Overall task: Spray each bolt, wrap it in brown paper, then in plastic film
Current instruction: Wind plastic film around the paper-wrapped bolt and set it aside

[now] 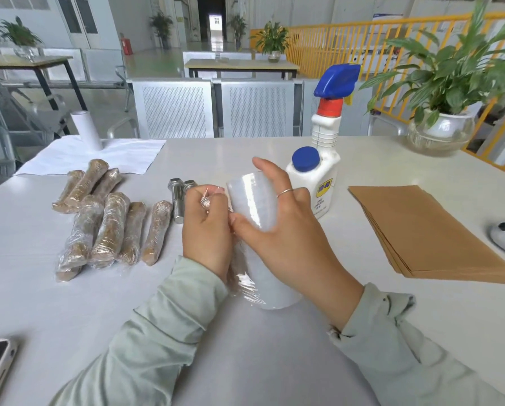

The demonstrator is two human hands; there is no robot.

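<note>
Both hands work above the desk: left hand pinches a film-covered bolt, right hand grips the plastic film roll, bare bolts beside.

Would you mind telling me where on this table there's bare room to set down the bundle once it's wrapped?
Bare tabletop lies right of the spray bottle, between it, the brown paper and the plant bowl. Another bare patch lies left of the left hand, below the wrapped bolts. It is crowded among those bundles and the bare bolts.
</note>
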